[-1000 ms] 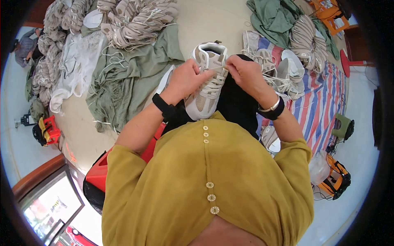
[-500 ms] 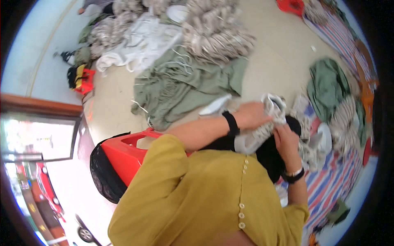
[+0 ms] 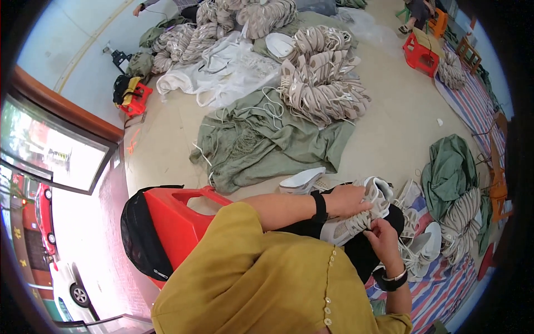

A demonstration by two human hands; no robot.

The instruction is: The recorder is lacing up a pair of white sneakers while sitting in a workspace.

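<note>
A white and beige sneaker rests across my lap on black trousers, its toe toward my body. My left hand is closed round its upper part near the ankle opening. Beside the lacing my right hand is closed in a pinch on a shoelace, mostly hidden by the fingers. Just beyond the left hand, a white shoe lies on its side on the floor. Several more white sneakers with loose laces lie to the right of my right hand.
A red plastic stool with a black bag stands at my left. Ahead lies green cloth, with bundled beige shoe parts beyond. Striped sheeting covers the floor at right. Another person sits at the far right.
The view has tilted, so more of the far room shows and things sit lower in it. Both hands stay on the sneaker, with the right hand's fingers still pinched at its lacing.
</note>
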